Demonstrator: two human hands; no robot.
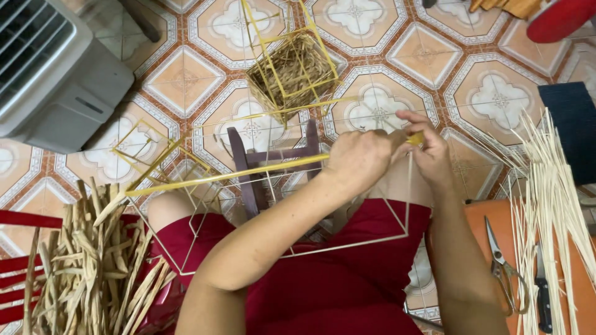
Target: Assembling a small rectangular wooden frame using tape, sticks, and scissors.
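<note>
A wire frame point(347, 239) rests across the person's lap, steadied there while the left hand point(359, 158) closes around its top corner and the right hand point(430, 152) pinches a yellow strip point(415, 139) against the same joint.

Patterned tile floor point(372, 105) under straw-filled frame point(292, 62).
</note>
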